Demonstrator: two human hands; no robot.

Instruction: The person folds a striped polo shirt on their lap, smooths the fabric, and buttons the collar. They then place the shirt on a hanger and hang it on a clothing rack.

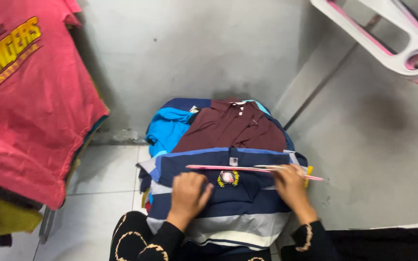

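Observation:
A navy and white striped shirt [228, 208] with a round chest badge lies on top of a pile of clothes. A thin pink hanger [218, 168] lies across its upper part. My left hand [188, 192] rests curled on the shirt just left of the badge, fingers closed against the fabric. My right hand [290, 186] is at the right end of the hanger with its fingers around the bar. A maroon shirt [231, 128] and a bright blue garment [168, 128] lie behind in the same pile.
A red printed T-shirt [30, 101] hangs at the left over other garments. A white and pink hanger [388, 38] hangs at the top right. Grey walls stand behind and to the right, and white floor tiles [102, 193] show at the lower left.

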